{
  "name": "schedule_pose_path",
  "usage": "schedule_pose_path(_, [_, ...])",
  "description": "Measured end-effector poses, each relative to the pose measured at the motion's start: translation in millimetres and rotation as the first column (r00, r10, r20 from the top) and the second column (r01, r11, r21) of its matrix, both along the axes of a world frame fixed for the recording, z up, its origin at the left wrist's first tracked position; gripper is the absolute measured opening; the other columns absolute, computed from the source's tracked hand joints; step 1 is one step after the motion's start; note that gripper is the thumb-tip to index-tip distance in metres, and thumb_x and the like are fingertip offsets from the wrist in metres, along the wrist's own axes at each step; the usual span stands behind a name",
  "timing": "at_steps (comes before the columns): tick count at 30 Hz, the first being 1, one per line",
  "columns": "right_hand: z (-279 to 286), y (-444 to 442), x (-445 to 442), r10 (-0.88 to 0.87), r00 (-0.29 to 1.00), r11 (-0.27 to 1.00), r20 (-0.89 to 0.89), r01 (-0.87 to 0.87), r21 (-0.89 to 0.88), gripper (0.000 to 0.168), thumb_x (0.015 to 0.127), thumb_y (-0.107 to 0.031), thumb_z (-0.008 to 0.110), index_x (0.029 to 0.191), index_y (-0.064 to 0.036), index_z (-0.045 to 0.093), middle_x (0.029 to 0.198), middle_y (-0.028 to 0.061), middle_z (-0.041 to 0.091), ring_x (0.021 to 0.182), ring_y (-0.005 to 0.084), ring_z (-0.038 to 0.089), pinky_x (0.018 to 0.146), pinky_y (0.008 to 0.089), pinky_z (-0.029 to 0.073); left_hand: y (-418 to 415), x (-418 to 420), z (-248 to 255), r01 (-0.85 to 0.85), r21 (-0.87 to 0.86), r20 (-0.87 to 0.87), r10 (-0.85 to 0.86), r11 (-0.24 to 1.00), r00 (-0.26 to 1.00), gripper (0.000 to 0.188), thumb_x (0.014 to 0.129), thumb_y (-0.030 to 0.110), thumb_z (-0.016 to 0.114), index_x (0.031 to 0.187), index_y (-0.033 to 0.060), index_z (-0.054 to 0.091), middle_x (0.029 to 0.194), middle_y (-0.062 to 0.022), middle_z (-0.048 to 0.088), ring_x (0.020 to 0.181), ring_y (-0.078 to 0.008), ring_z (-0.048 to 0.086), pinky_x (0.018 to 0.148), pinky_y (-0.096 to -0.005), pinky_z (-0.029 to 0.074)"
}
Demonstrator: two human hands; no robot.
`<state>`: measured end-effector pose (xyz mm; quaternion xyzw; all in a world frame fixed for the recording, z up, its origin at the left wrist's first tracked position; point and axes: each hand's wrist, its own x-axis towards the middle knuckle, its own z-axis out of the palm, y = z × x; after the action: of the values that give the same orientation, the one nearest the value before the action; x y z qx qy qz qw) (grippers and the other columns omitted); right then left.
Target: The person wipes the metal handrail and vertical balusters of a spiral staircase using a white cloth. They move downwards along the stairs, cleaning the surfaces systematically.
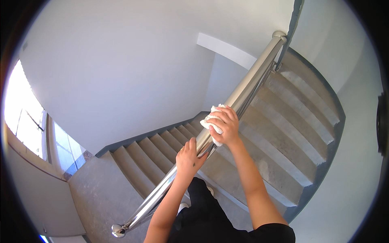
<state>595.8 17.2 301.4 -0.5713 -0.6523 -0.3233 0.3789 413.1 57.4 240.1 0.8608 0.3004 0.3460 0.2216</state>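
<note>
A polished metal handrail (256, 68) runs diagonally up the staircase before me. My right hand (227, 126) presses a crumpled white cloth (211, 121) against the rail, fingers spread over the cloth. Lower down, my left hand (189, 159) grips the bare rail, with the thumb on its right side and the fingers over the top and left. A ring is on one finger of that hand. The rail ends in a round metal ball (118, 231) at the lower left and another ball (279, 34) at the top.
Concrete steps (282, 139) rise on the right of the rail, bordered by a dark grey skirting (337, 121). Left of it, another flight (142, 158) meets a landing (97, 188). A bright window (25, 112) lies at far left. My feet, in white shoes (182, 207), stand by the rail.
</note>
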Motion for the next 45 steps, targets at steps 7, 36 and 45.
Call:
schedule_pose_path(7, [19,4,41,-0.02,1.0,0.997,0.02,0.018,0.076,0.011,0.069,-0.022,0.067,0.078,-0.017,0.072,0.093,-0.0001,0.067,0.101,0.0254,0.059,0.099,0.0446,0.042,-1,-2,2,0.007,-0.032,0.02,-0.007,0.999,1.0,0.061,0.068,0.029,0.078,0.116,0.0022,0.052,0.092,-0.0145,0.063,0.079,-0.0346,0.064,0.068,-0.0421,0.052])
schedule_pose_path(36, [60,1,113,0.132,0.991,0.991,-0.002,-0.131,0.027,0.016,0.071,-0.027,0.072,0.083,-0.017,0.069,0.099,-0.0001,0.064,0.104,0.0235,0.06,0.099,0.0441,0.046,8,118,86,0.091,0.074,-0.056,-0.087,0.993,0.995,0.067,0.07,0.027,0.08,0.122,-0.0013,0.048,0.103,-0.0189,0.063,0.089,-0.0379,0.062,0.075,-0.0413,0.05])
schedule_pose_path(45, [129,10,237,0.095,0.994,0.991,-0.046,-0.09,0.097,0.012,0.073,-0.027,0.072,0.08,-0.017,0.07,0.096,-0.0006,0.065,0.104,0.0225,0.059,0.102,0.0426,0.042,4,209,134,-0.033,0.042,-0.105,0.037,0.999,0.994,0.069,0.07,0.031,0.079,0.123,0.0015,0.047,0.098,-0.0183,0.064,0.085,-0.0377,0.064,0.071,-0.042,0.052])
